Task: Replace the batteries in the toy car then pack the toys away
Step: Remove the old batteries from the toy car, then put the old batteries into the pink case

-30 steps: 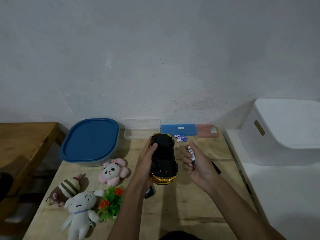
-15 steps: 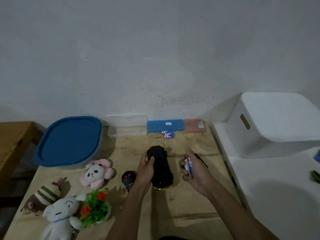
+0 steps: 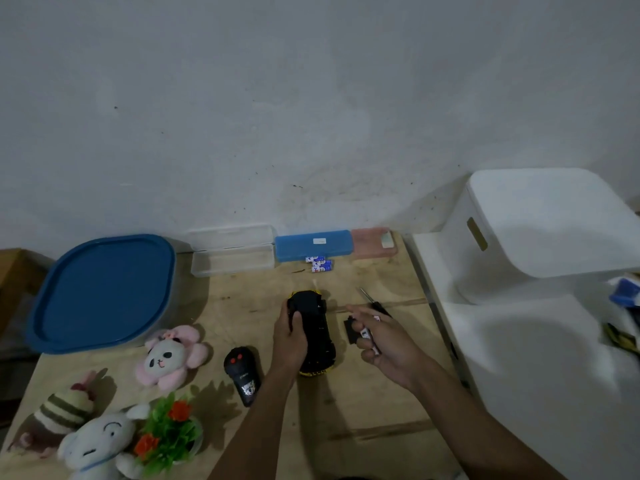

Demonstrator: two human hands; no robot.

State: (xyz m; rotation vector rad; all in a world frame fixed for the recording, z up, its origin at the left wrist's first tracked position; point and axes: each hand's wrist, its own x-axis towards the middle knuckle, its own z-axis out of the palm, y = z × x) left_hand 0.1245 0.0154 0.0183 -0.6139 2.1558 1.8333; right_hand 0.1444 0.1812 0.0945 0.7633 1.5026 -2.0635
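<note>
The toy car lies upside down on the wooden table, black underside up with a yellow rim showing. My left hand grips its left side. My right hand hovers just right of the car and holds white-and-blue batteries between its fingers. A small black cover piece lies behind those fingers. A few more batteries rest near the back, in front of a blue case. The black remote with red buttons lies left of my left forearm.
A blue-lidded tub stands at the back left, with a clear box, blue case and pink case along the wall. Plush toys and a small fake plant sit front left. A screwdriver lies right of the car. A white bin stands right.
The car has come down from its raised position toward the table. My right hand has stayed beside it with the batteries. The view has shifted, and the remote and cover piece now show.
</note>
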